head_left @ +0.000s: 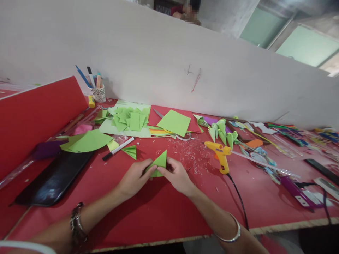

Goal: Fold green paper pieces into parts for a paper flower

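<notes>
A small green paper, folded to a triangle, is held between both hands just above the red tabletop, its point upward. My left hand pinches its left side, thumb in front. On the right edge my right hand grips it, thumb pressed near the left thumb. Just beyond the left hand lies a pleated green paper piece, beside a white marker with a black cap. Farther back are a square green sheet and a heap of cut green paper.
A yellow glue gun lies to the right, its black cord running to the front edge. Green paper cones stand behind it. At left are a black tablet-like slab, a red board and a pen cup. A purple power strip sits right.
</notes>
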A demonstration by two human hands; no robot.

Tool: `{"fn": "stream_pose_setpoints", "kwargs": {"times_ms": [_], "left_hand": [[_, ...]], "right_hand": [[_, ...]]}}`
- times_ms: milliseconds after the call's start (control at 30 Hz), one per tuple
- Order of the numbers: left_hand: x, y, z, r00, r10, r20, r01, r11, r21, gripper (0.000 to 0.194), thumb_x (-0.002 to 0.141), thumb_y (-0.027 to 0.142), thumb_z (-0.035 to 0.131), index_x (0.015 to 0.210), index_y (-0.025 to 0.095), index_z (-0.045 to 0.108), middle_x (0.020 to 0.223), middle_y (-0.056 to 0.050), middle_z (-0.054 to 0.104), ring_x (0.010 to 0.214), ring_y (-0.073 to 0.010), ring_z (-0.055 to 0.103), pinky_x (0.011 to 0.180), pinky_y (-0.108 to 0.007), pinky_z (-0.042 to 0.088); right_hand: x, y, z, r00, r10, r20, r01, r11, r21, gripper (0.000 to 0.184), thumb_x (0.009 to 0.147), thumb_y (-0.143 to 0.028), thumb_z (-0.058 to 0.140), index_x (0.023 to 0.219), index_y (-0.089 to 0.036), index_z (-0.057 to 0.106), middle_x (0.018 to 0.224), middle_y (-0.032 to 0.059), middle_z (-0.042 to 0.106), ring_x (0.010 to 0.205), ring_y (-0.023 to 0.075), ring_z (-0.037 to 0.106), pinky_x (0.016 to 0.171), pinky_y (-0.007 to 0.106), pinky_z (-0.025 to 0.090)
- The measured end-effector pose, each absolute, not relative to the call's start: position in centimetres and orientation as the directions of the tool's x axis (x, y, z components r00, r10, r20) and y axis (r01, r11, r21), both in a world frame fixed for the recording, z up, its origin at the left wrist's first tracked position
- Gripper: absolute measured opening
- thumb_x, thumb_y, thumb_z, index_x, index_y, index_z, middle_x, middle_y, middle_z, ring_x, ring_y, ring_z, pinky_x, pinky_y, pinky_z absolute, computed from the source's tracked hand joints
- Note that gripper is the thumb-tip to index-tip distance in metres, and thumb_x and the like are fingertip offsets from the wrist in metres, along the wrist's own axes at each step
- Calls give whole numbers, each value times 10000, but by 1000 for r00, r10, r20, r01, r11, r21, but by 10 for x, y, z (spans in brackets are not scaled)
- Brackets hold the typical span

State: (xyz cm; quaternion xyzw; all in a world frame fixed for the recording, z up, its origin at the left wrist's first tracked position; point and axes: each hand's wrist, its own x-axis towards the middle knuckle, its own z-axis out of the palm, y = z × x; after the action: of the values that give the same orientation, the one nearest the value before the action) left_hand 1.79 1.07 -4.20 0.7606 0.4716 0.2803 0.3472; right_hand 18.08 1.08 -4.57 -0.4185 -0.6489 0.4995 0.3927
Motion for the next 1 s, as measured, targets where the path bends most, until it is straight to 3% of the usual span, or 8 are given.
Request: {"fn": "stream_pose_setpoints", "kwargs": {"times_ms": [167,267,433,700,833,1000], "left_hand": [[18,8,-38,343,933,107,496,-276,823,318,856,379,334,610,183,378,533,54,416,505,-103,417,498,-207,314],[18,8,-36,347,935,80,479,-250,841,318,848,386,343,606,182,373,523,59,407,494,-97,414,492,-204,317],[15,12,-38,364,925,113,535,-307,787,305,835,375,363,627,163,432,575,47,413,547,-97,388,505,-204,289],[15,14,-40,355,922,154,580,-346,737,364,833,395,360,553,179,277,528,65,256,500,-82,272,473,-198,219],[15,11,-40,307,934,183,595,-339,729,358,833,390,361,554,180,277,519,66,249,489,-81,274,467,-199,214],[17,8,-38,275,943,190,587,-321,743,359,820,381,369,534,178,289,505,68,242,477,-78,274,457,-197,218]], "right_hand": [[182,9,-44,-391,921,2,235,102,-967,257,810,-361,465,675,-150,523,577,-19,500,529,85,455,506,203,366],[183,9,-44,-402,915,-28,259,85,-962,326,818,-392,447,594,-156,460,531,-32,459,474,64,395,460,191,306],[184,8,-37,-469,880,-73,287,74,-955,385,819,-420,440,537,-159,437,481,-45,420,424,48,354,426,180,272],[183,8,-43,-463,878,-124,272,7,-962,396,821,-438,432,548,-155,475,477,-37,483,387,42,384,401,168,291],[184,9,-50,-459,873,-164,255,-47,-966,417,820,-473,414,558,-155,480,450,-42,486,334,36,370,365,165,285],[183,10,-48,-476,872,-117,245,4,-970,388,831,-433,411,547,-171,441,449,-44,493,351,43,374,385,166,302]]}}
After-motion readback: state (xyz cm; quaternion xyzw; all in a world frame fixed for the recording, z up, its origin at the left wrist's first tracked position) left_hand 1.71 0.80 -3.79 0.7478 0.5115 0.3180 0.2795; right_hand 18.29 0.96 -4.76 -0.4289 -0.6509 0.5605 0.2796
